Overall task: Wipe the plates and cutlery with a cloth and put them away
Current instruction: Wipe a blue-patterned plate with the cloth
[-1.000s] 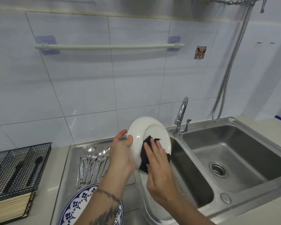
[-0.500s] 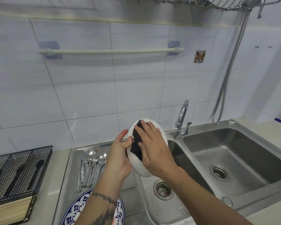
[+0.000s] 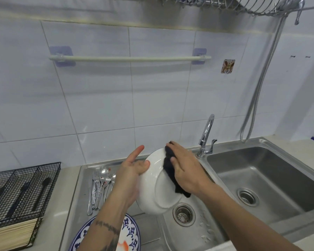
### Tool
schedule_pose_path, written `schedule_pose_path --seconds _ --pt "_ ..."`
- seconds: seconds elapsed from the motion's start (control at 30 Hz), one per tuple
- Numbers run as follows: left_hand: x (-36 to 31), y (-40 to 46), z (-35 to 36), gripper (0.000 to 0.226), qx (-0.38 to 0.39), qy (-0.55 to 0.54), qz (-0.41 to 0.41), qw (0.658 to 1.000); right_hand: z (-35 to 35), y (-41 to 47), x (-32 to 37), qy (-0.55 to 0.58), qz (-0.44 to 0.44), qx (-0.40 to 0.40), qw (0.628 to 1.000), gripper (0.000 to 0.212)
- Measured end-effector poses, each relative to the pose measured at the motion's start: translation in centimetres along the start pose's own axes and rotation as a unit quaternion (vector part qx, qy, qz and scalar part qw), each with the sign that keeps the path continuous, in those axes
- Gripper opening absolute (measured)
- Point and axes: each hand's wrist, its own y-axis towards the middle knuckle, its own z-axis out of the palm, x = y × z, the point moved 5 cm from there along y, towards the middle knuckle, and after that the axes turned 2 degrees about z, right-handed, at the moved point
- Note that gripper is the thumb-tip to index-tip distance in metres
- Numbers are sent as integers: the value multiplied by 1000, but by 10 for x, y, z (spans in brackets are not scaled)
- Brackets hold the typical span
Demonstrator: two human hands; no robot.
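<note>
Patterned plate (image 3: 132, 232): nearest of all, blue and white, lying flat on the steel drainboard (image 3: 80, 196) at the near left, partly hidden by the left forearm.
Chopsticks (image 3: 11, 234): a pale bundle at the near left edge, in the near end of the black wire basket (image 3: 24, 189) on the counter; dark-handled utensils lie in its farther compartments.
White plate (image 3: 152, 189): held tilted on edge above the left sink basin (image 3: 198, 230), its underside with the foot ring turned toward the right hand.
Left hand (image 3: 132, 171): grips the white plate by its upper left rim, thumb curled over the edge, forefinger stretched out and up; the other fingers are hidden behind the plate.
Dark cloth (image 3: 170, 171): lies against the plate's underside, running from the top rim down past the foot ring.
Right hand (image 3: 185, 169): laid flat on the cloth with fingers straight, pressing it onto the plate.
Cutlery (image 3: 101, 185): forks and spoons lying side by side on the drainboard, just left of the left hand.
Right basin (image 3: 261, 178): to the right, drain at its bottom.
Tap (image 3: 206, 138): chrome, at the far edge between the basins.
Towel rail (image 3: 129, 58): on the tiled wall, farther up.
Dish rack (image 3: 243, 4): wire, at the top right, with plates in it; a hose (image 3: 261, 78) hangs beneath.
</note>
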Motion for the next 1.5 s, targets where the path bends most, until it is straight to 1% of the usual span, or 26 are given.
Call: schedule_pose_path --seconds 0.1,0.27,0.4,0.47,0.6,0.7,0.73,0.77,0.8,0.83,0.87,0.93,0.97,1.0,1.1,1.17,1.23,1.27,1.33,1.4,1.43,1.5 --pt "0 0 5 55 28 45 15 999 7 -3 17 -22 -54 24 998 53" --pt "-3 2 1 65 59 138 51 987 1 -7 -1 -21 -14 15 1000 52" --pt "-12 1 3 78 88 221 105 966 6 -13 8 -35 -48 37 998 45" --pt "-15 0 5 81 99 268 128 950 5 -14 10 -48 -53 42 997 39" --pt "-15 3 2 82 113 361 144 914 13 -23 10 -72 -56 52 995 22" --pt "-13 9 -9 75 74 470 205 855 25 -31 17 -76 -63 20 995 22" --pt "-13 9 -11 71 56 481 225 845 29 -31 18 -82 -62 3 995 21" --pt "-11 7 -13 67 36 472 240 847 31 -29 20 -91 -60 -16 994 20" --pt "-9 4 -13 65 13 450 253 856 32 -27 21 -100 -57 -34 993 20" --pt "-6 1 -13 63 -12 421 252 871 32 -25 23 -106 -56 -52 991 20" --pt "-2 -1 -13 62 -32 379 239 893 31 -25 25 -108 -58 -68 990 20" --pt "10 -3 -13 55 -65 247 169 952 31 -28 31 -110 -75 -88 987 21" --pt "14 -3 -12 54 -83 180 137 971 32 -32 34 -117 -88 -90 985 20" --pt "16 -1 -13 56 -111 126 122 978 34 -35 38 -126 -97 -89 983 19" --pt "12 5 -13 65 -194 37 101 975 39 -46 44 -126 -100 -59 985 23" --pt "9 8 -18 75 -225 13 95 970 45 -52 46 -121 -127 -2 985 29" --pt "9 12 -29 78 -238 -5 102 966 46 -55 43 -74 -124 71 987 31" --pt "9 13 -34 78 -239 -12 101 966 41 -54 40 -28 -108 79 991 31" --pt "8 13 -43 77 -231 -15 82 969 24 -49 32 55 -67 25 996 30" --pt "7 11 -44 76 -207 -22 76 975 9 -36 28 82 -35 -34 995 31" --pt "8 9 -41 74 -193 -22 74 978 5 -28 29 79 -26 -42 996 33" --pt "12 7 -34 71 -167 -21 68 983 9 -16 34 57 -8 -12 998 42"
